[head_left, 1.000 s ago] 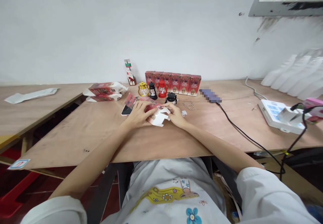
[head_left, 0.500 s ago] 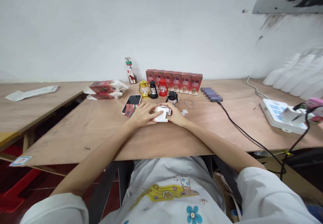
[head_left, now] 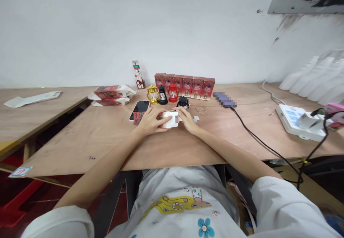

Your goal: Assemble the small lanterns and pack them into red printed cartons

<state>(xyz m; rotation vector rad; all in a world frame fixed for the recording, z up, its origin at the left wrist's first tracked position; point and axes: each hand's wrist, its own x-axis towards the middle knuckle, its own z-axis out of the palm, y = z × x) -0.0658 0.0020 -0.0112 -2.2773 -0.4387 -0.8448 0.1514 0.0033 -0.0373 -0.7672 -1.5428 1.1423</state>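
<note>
A small carton [head_left: 170, 119] lies on its side between my hands, its white end flaps pointing right. My left hand [head_left: 152, 121] is wrapped over its body, and a red printed part [head_left: 137, 117] shows left of that hand. At the flapped end, my right hand [head_left: 188, 121] pinches the white card with thumb and fingers. Just behind my hands stands a black miniature lantern [head_left: 183, 102]. Farther back are a gold lantern [head_left: 153, 95], another black lantern [head_left: 162, 96] and a red lantern [head_left: 173, 93]. What the carton holds is hidden.
Several red printed boxes [head_left: 187, 86] stand in a row by the wall. Flattened cartons [head_left: 110, 94] and a phone [head_left: 139, 110] lie left. Thin chains [head_left: 201, 110] and a white scrap [head_left: 196, 119] sit right, with a cabled device [head_left: 225, 100] and power strip [head_left: 301, 123] beyond.
My right fingers have shifted slightly up and right along the carton's end, leaving more of the white flaps in sight. My left hand keeps its hold almost unmoved.
</note>
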